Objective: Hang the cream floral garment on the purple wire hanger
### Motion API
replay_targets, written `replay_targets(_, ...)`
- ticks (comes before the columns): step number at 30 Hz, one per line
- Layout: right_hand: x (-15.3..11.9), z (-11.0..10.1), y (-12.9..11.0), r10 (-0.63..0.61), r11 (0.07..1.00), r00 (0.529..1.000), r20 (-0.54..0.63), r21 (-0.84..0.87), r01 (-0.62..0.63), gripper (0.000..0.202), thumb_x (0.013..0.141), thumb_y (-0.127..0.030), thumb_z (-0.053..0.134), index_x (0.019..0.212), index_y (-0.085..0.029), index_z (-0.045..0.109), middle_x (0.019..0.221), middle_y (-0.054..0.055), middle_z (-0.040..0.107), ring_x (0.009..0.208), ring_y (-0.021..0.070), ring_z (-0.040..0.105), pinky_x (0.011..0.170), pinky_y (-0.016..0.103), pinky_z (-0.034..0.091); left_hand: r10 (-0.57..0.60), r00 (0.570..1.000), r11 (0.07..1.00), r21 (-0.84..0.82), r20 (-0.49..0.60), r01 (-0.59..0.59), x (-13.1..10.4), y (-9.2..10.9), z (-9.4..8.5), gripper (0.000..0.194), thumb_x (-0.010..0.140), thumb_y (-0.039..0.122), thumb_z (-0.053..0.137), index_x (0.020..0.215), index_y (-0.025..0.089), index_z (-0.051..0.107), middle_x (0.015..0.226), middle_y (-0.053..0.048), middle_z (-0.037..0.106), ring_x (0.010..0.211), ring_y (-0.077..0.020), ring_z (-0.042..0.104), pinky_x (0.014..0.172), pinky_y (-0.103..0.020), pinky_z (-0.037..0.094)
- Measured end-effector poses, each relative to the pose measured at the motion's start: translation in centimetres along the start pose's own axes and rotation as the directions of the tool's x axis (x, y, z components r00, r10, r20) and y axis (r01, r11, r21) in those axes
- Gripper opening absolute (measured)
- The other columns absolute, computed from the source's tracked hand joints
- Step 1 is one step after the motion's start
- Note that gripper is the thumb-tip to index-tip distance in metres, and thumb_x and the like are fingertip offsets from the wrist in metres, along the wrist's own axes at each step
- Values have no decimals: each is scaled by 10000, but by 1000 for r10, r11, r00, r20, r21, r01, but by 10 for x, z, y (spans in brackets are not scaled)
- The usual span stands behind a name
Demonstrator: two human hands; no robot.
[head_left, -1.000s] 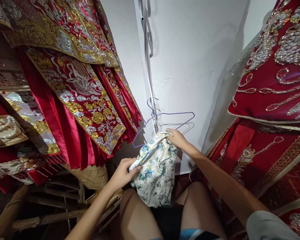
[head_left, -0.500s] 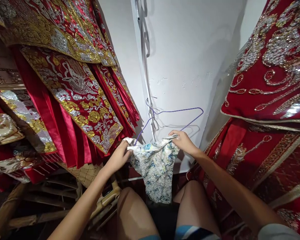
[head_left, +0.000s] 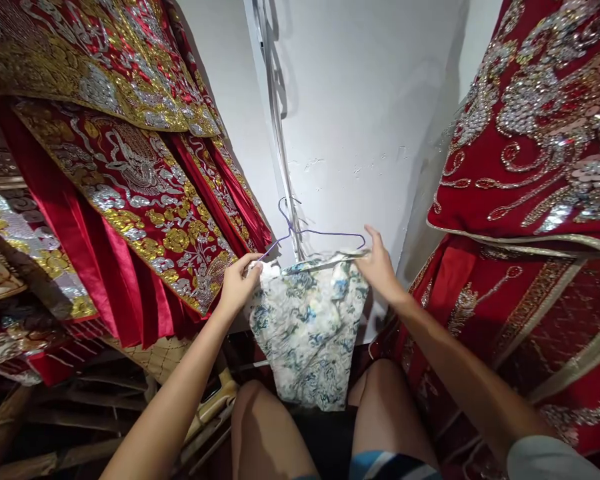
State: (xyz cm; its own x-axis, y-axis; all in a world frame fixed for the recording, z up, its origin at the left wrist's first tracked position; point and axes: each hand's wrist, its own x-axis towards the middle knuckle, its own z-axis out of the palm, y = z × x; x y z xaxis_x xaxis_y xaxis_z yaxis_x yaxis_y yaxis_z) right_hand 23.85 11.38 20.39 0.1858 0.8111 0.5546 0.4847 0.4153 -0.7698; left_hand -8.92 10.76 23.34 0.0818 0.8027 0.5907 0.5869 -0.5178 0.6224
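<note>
A white floral garment (head_left: 310,333) with blue and green print hangs spread between my two hands, above my knees. A purple wire hanger (head_left: 325,233) stands behind and above its top edge, its hook up by the thin white metal strip on the wall. My left hand (head_left: 240,283) pinches the garment's top left corner, where the hanger's left arm runs in. My right hand (head_left: 380,270) grips the top right corner, index finger pointing up beside the hanger's right end. The garment hides part of the hanger's lower wire.
Red costumes with gold and silver embroidery (head_left: 155,200) hang at the left. More beaded red cloth (head_left: 525,200) hangs close at the right. A slotted metal strip (head_left: 275,127) runs down the white wall (head_left: 360,100). Bamboo furniture (head_left: 215,400) stands at lower left.
The garment has been spread wider and flatter. Its right corner is drawn up over the hanger's right arm, and my right hand has moved up and right to the hanger's end.
</note>
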Motion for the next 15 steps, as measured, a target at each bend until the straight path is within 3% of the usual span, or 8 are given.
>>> replay_targets(2,22,-12,9,-12,994,999,38,-112,16,730,678,-129,549,1406,-140,492,907,75,700,741,210,596,697,314,463,-24,1000,1000,-1,-17,24,2,5,-2,304,855,385,571,1022,173,711,897,-25,712,752,-182,603,705,-283,453)
replay_targets(4,39,-21,12,-16,983,988,152,-176,43,465,692,-152,549,1133,-126,695,899,82,714,797,229,612,734,316,457,-11,999,1000,21,-36,12,4,7,-3,308,854,408,572,981,170,721,904,-38,710,795,-194,616,740,-294,464)
replay_targets(7,49,-36,6,29,993,933,360,-118,15,221,729,-285,629,835,-136,752,762,40,705,764,229,619,688,293,450,28,994,994,104,-105,-17,6,1,-8,305,853,422,575,981,175,700,1001,-65,695,921,-216,619,828,-312,465)
replay_targets(10,49,-56,-6,76,993,822,564,30,-112,304,630,-422,796,732,-141,742,682,22,682,685,209,613,608,272,448,-23,987,987,152,-159,47,7,-13,-20,336,840,439,594,1028,170,661,1022,-70,692,903,-213,622,822,-313,469)
replay_targets(12,46,-65,-12,90,975,768,634,101,-197,360,573,-463,858,682,-146,725,656,34,678,641,203,610,578,279,457,-61,989,984,155,-138,83,6,-21,-27,335,849,452,581,1000,165,665,983,-66,705,885,-216,631,813,-312,473)
replay_targets(14,36,-63,-15,90,954,785,612,173,-244,386,626,-508,839,721,-152,727,677,54,693,661,219,634,606,308,491,-72,992,986,139,-106,87,4,-25,-30,331,871,449,555,984,164,678,968,-64,717,900,-223,642,823,-310,476)
replay_targets(15,28,-57,-16,84,947,825,559,214,-241,393,687,-530,799,782,-154,734,722,64,707,707,233,655,643,327,512,-66,993,990,119,-97,77,3,-25,-28,331,881,439,544,1002,164,681,986,-64,722,920,-225,647,838,-310,479)
